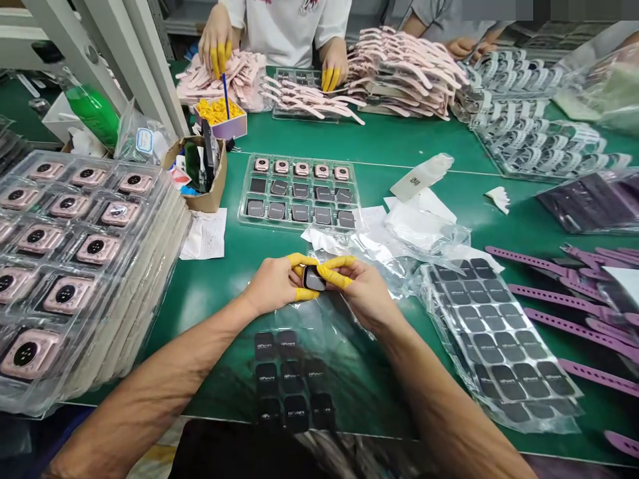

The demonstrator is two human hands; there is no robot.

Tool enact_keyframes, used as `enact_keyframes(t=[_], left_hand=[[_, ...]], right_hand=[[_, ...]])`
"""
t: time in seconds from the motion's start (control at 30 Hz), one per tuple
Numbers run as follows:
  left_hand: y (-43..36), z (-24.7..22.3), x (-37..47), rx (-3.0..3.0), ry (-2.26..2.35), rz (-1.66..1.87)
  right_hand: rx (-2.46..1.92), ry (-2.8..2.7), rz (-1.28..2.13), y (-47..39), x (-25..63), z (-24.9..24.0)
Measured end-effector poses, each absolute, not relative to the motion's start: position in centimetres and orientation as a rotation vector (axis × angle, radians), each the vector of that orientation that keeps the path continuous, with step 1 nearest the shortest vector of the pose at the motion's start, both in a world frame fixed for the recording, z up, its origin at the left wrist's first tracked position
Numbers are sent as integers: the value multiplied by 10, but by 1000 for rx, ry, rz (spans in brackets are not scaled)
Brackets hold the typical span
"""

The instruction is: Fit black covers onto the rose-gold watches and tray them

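Between my two hands is a smartwatch case (314,279), its dark, square, rounded face turned up toward me. My left hand (274,284) pinches its left side, with yellow covers on the fingers. My right hand (360,287), likewise in yellow finger covers, grips its upper right edge. Below them lies a clear sheet of black square stickers (291,378) with white lettering. Just beyond my hands a clear plastic tray (240,216) holds pink watch cases (301,169) in its back row and dark-faced squares (300,212) in the nearer rows.
Stacked trays of pink watches (64,293) rise at the left. More sticker sheets (499,332) and purple straps (574,326) lie at the right. Crumpled clear film (369,253) is behind my hands. Across the table, a person's hands (333,65) are by pink straps (309,100).
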State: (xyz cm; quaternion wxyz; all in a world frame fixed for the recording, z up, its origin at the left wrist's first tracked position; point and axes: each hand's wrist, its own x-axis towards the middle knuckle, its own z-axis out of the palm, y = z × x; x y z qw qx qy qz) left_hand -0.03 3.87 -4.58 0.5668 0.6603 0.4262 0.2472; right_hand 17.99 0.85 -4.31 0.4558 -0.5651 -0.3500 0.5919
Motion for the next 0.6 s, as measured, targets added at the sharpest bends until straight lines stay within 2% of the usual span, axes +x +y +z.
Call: enact_keyframes(t=[0.6], left_hand=[[40,-42,1,1575,1004,525]], right_hand=[[-1390,-869,1430,8,180,-47]])
